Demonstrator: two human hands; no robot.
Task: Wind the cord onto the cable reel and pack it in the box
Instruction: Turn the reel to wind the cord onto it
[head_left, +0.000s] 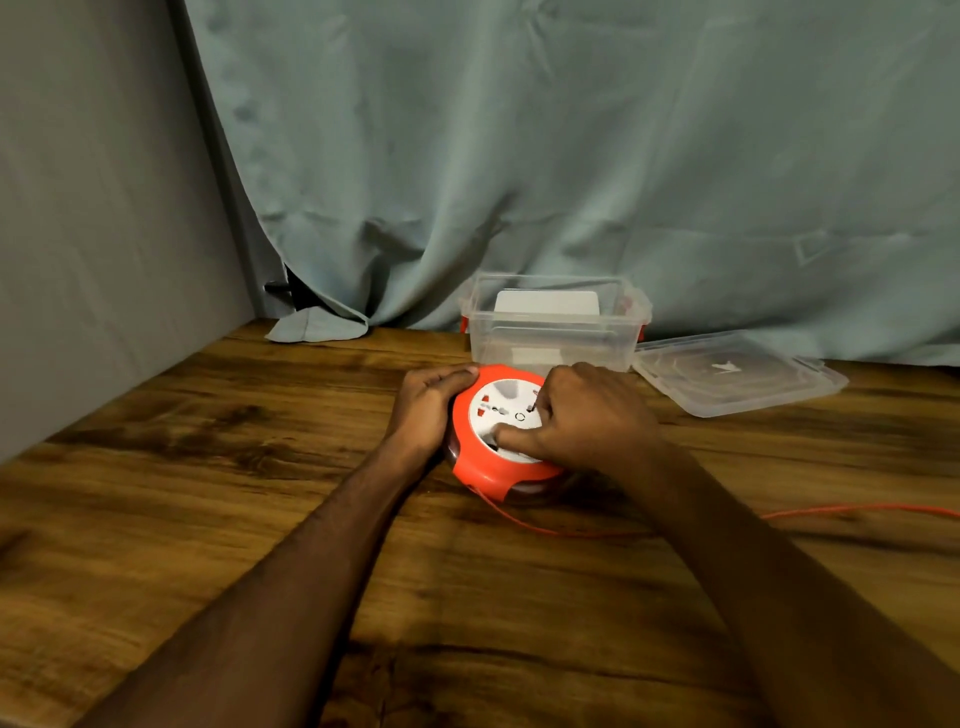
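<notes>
An orange cable reel (501, 434) with a white socket face is seen lying flat on a wooden table (208, 493), just in front of a clear plastic box (553, 325). The reel's left rim is gripped by the left hand (431, 402), its fingers curled over the orange edge. The white face is pressed by the right hand (582, 415), thumb extended into a recess and fingers bent on top. A thin orange cord (831, 512) is trailed from the reel's near side and off to the right across the table. The box stands open, red latches at its ends, with its clear lid (737, 371) laid flat beside it on the right. A grey-green curtain (571, 156) is hung behind.
</notes>
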